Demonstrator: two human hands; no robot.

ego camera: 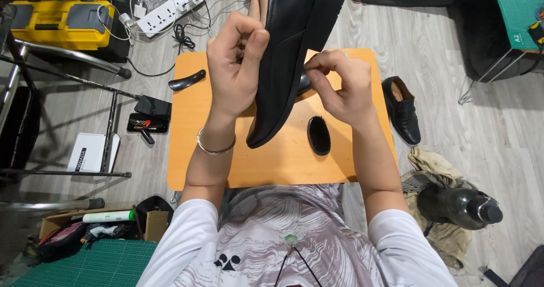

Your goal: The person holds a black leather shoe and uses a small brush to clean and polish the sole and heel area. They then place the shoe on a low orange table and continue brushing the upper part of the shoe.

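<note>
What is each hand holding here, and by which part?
The left hand grips the black shoe by its upper side, sole turned right. The right hand pinches something small and dark at the shoe's edge; what it is cannot be told.

The shoe (286, 66) was glossy black, as were the second shoe (401, 110) on the floor, the oval brush (319, 135) and the shoehorn (187, 81). The desk (266, 162) was orange. The toolbox (61, 22) was yellow and grey, the cutting mat (85, 264) green with a grid, the shirt (272, 236) white with brown marbling.
</note>
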